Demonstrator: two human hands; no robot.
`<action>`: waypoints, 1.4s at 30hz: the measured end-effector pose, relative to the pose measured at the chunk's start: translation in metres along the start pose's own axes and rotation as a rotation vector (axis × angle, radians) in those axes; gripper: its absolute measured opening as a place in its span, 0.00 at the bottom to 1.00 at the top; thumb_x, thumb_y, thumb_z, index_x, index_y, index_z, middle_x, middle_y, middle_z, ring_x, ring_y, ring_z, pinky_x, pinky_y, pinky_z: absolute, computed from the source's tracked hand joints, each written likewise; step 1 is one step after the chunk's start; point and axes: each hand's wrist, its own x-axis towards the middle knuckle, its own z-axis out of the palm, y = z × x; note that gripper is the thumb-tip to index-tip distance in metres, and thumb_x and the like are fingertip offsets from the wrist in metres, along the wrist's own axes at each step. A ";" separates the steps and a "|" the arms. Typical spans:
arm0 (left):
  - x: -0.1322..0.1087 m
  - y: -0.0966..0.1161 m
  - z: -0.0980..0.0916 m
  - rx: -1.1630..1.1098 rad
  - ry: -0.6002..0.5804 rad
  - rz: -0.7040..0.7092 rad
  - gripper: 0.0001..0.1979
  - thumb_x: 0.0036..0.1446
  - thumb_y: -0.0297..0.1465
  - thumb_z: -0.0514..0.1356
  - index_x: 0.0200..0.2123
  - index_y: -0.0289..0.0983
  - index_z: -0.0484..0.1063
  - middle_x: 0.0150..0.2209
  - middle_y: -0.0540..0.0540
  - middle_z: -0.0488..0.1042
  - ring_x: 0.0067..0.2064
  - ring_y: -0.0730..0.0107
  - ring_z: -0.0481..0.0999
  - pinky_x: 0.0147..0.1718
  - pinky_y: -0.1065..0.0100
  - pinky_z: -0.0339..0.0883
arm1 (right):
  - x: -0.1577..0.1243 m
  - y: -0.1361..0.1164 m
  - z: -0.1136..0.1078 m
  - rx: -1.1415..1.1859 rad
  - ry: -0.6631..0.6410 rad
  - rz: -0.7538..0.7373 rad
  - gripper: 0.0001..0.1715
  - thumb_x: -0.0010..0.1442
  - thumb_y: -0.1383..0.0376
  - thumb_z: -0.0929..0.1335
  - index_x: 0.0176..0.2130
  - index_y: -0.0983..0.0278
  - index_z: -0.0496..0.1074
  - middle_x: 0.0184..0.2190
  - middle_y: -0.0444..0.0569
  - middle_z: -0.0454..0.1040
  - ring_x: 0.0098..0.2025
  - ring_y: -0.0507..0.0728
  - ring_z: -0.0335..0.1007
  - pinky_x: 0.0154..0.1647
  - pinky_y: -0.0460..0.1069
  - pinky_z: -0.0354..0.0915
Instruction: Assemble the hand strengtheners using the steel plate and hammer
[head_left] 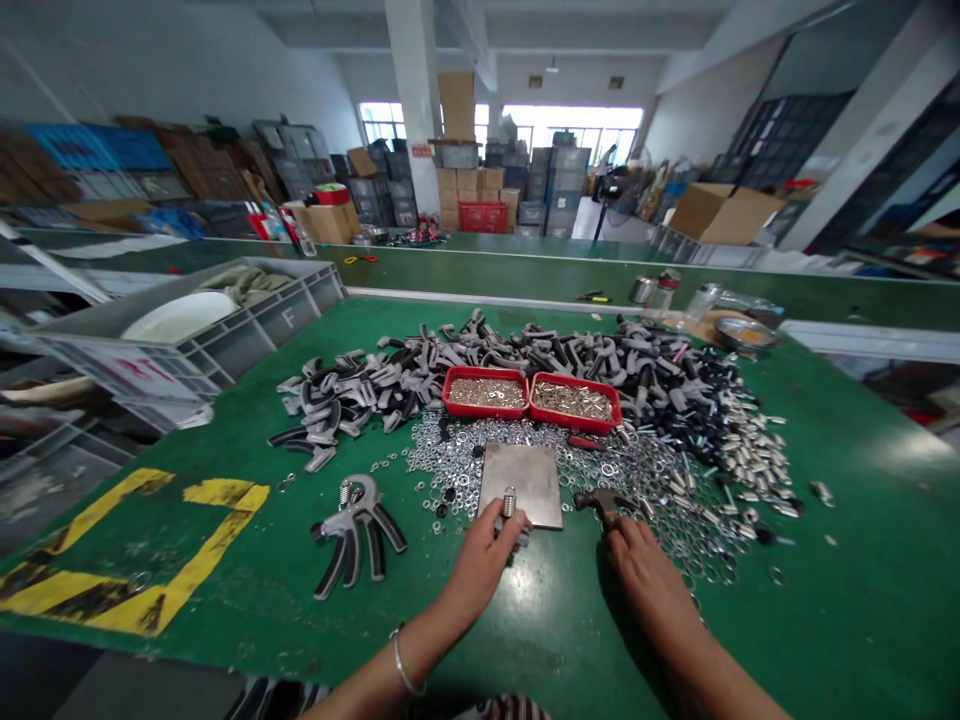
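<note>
My left hand [484, 558] is closed around a grey hand-grip part with a coil spring [510, 500] standing up from it, held on the near edge of a square metal plate [525, 478]. My right hand [637, 565] grips a small hammer [596, 503], its head lying on the green table just right of the plate. Several assembled grey-and-black hand grippers [356, 530] lie to the left of my left hand.
Two red trays [532, 395] of small metal parts sit behind the plate. A long pile of grey and black handles [480, 360], loose rings [645, 490] and metal sleeves [750, 450] surrounds them. A grey crate [225, 320] stands at left, yellow tape [150, 560] marks the table.
</note>
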 end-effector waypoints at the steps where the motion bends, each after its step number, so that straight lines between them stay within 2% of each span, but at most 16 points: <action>1: -0.001 0.001 0.000 0.011 0.000 0.007 0.19 0.61 0.48 0.56 0.34 0.38 0.72 0.33 0.46 0.75 0.36 0.65 0.73 0.37 0.70 0.64 | -0.002 0.000 0.000 -0.016 -0.005 0.001 0.16 0.65 0.69 0.58 0.38 0.60 0.73 0.41 0.54 0.73 0.41 0.62 0.66 0.43 0.57 0.68; 6: -0.005 0.003 -0.003 0.050 0.006 0.003 0.18 0.62 0.47 0.56 0.36 0.38 0.72 0.35 0.44 0.76 0.38 0.63 0.74 0.38 0.69 0.64 | -0.010 0.001 -0.002 -0.147 -0.070 0.012 0.17 0.64 0.72 0.57 0.40 0.65 0.74 0.47 0.61 0.71 0.44 0.65 0.66 0.44 0.60 0.69; 10: -0.007 0.000 0.003 0.032 -0.020 -0.003 0.18 0.63 0.46 0.54 0.35 0.38 0.72 0.35 0.45 0.75 0.37 0.64 0.73 0.38 0.68 0.64 | -0.002 0.004 -0.003 -0.080 -0.112 0.012 0.17 0.62 0.75 0.58 0.37 0.65 0.73 0.44 0.60 0.73 0.42 0.64 0.67 0.46 0.62 0.68; 13: -0.010 0.001 0.010 -0.002 -0.031 0.003 0.17 0.65 0.45 0.53 0.35 0.38 0.71 0.34 0.46 0.74 0.37 0.65 0.72 0.38 0.69 0.64 | 0.010 -0.007 -0.015 0.012 -0.112 -0.005 0.12 0.65 0.70 0.60 0.34 0.63 0.71 0.45 0.58 0.73 0.44 0.63 0.67 0.48 0.61 0.68; 16: -0.014 0.006 0.015 -0.010 -0.017 0.051 0.15 0.66 0.43 0.52 0.38 0.38 0.70 0.35 0.47 0.72 0.38 0.66 0.71 0.41 0.69 0.63 | 0.022 -0.037 -0.034 0.498 -0.130 0.131 0.08 0.67 0.62 0.63 0.36 0.61 0.70 0.45 0.53 0.72 0.48 0.61 0.69 0.50 0.57 0.67; 18: -0.015 0.011 0.017 -0.014 0.001 0.080 0.15 0.66 0.42 0.52 0.41 0.38 0.69 0.37 0.46 0.72 0.41 0.65 0.71 0.44 0.68 0.63 | 0.029 -0.062 -0.043 0.955 -0.160 0.329 0.09 0.67 0.58 0.64 0.43 0.60 0.69 0.41 0.49 0.73 0.44 0.59 0.72 0.48 0.55 0.67; 20: -0.016 0.013 0.019 -0.013 0.026 0.090 0.15 0.66 0.42 0.52 0.44 0.38 0.69 0.40 0.45 0.72 0.43 0.64 0.70 0.47 0.68 0.62 | 0.034 -0.084 -0.044 1.292 -0.173 0.508 0.14 0.66 0.56 0.65 0.48 0.60 0.69 0.38 0.47 0.74 0.39 0.56 0.73 0.46 0.53 0.68; 24: -0.014 0.005 0.022 0.050 0.064 0.080 0.14 0.65 0.43 0.54 0.45 0.39 0.69 0.45 0.42 0.71 0.51 0.58 0.68 0.53 0.64 0.59 | 0.040 -0.106 -0.030 1.695 -0.223 0.680 0.16 0.63 0.54 0.68 0.43 0.63 0.75 0.33 0.45 0.73 0.32 0.52 0.70 0.36 0.48 0.68; 27: -0.011 -0.003 0.024 0.112 0.076 0.054 0.15 0.65 0.42 0.54 0.47 0.39 0.67 0.50 0.39 0.70 0.55 0.56 0.65 0.57 0.60 0.56 | 0.040 -0.108 -0.024 1.829 -0.289 0.726 0.16 0.62 0.54 0.69 0.42 0.63 0.75 0.34 0.46 0.73 0.32 0.51 0.69 0.34 0.46 0.68; 30: -0.009 -0.002 0.026 0.163 0.079 0.031 0.14 0.66 0.41 0.52 0.46 0.38 0.66 0.48 0.40 0.70 0.52 0.58 0.68 0.54 0.61 0.58 | 0.039 -0.105 -0.025 1.686 -0.240 0.688 0.15 0.60 0.55 0.71 0.41 0.63 0.75 0.34 0.47 0.75 0.33 0.53 0.71 0.37 0.49 0.70; 32: -0.008 0.007 0.028 0.150 0.048 0.025 0.13 0.67 0.41 0.51 0.42 0.39 0.65 0.41 0.43 0.70 0.45 0.61 0.70 0.48 0.64 0.62 | 0.036 -0.102 -0.026 1.434 -0.097 0.588 0.13 0.59 0.56 0.72 0.41 0.61 0.75 0.35 0.48 0.76 0.35 0.56 0.74 0.40 0.52 0.70; 35: -0.009 0.024 0.030 0.086 -0.029 0.008 0.12 0.66 0.42 0.51 0.40 0.40 0.65 0.36 0.47 0.70 0.39 0.64 0.70 0.42 0.67 0.64 | 0.028 -0.098 -0.026 0.990 0.153 0.294 0.09 0.62 0.63 0.69 0.44 0.56 0.75 0.41 0.50 0.78 0.43 0.61 0.74 0.47 0.56 0.69; 37: -0.009 0.031 0.029 0.072 -0.067 -0.010 0.13 0.65 0.43 0.52 0.39 0.40 0.66 0.35 0.48 0.71 0.39 0.64 0.71 0.41 0.68 0.64 | 0.024 -0.096 -0.024 0.783 0.228 0.073 0.17 0.64 0.67 0.67 0.51 0.54 0.72 0.43 0.51 0.78 0.46 0.61 0.73 0.49 0.57 0.68; 38: -0.008 0.031 0.029 0.082 -0.071 -0.019 0.13 0.64 0.44 0.53 0.39 0.40 0.66 0.35 0.48 0.71 0.38 0.63 0.71 0.41 0.68 0.64 | 0.023 -0.096 -0.022 0.712 0.242 -0.003 0.20 0.65 0.68 0.65 0.55 0.54 0.70 0.42 0.51 0.78 0.44 0.60 0.73 0.47 0.57 0.69; 40: -0.004 0.026 0.029 0.117 -0.070 -0.022 0.14 0.62 0.45 0.55 0.37 0.40 0.67 0.34 0.48 0.72 0.38 0.62 0.71 0.40 0.67 0.64 | 0.023 -0.092 -0.021 0.598 0.207 -0.059 0.22 0.67 0.67 0.64 0.59 0.55 0.66 0.41 0.52 0.78 0.41 0.60 0.73 0.43 0.56 0.70; 42: 0.003 0.016 0.029 0.145 -0.076 -0.016 0.15 0.60 0.46 0.57 0.35 0.41 0.68 0.33 0.48 0.72 0.37 0.61 0.71 0.40 0.67 0.64 | 0.021 -0.078 -0.023 0.518 0.053 -0.054 0.22 0.68 0.63 0.64 0.60 0.55 0.65 0.40 0.51 0.78 0.40 0.59 0.73 0.41 0.54 0.70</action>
